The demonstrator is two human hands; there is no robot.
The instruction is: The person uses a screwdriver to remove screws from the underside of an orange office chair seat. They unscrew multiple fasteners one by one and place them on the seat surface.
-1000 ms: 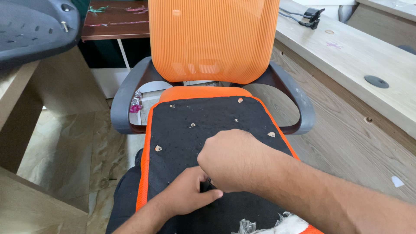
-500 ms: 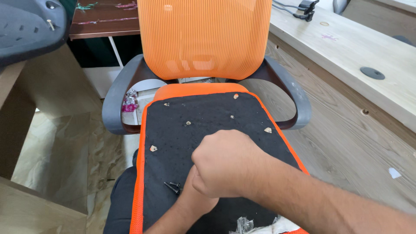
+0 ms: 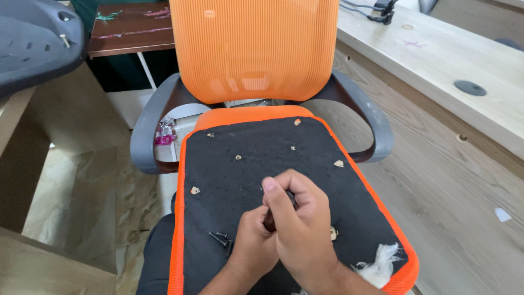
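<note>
Right, your hands are bunched together over the black seat panel (image 3: 305, 158) of the orange chair (image 3: 254, 49). Your right hand (image 3: 297, 224) is curled closed around a dark tool handle (image 3: 271, 218), probably a screwdriver, though your fingers hide most of it. Your left hand (image 3: 254, 248) sits tucked just under and against it, fingers folded in; what it pinches, if anything, I cannot tell from here. Just left of your left hand, a few black screws (image 3: 220, 238) lie loose on the panel. Several small torn spots (image 3: 194, 190) dot the fabric, pale material showing through, and none of the ones in view has a screw in it. So by my read you're early on: the fasteners still wait and most of the fixing points are open. A tuft of white stuffing (image 3: 382, 262) pokes out at the near right corner of the seat. The grey armrests (image 3: 376, 123) flank the seat, and a long bench (image 3: 436, 60) runs along your right.
</note>
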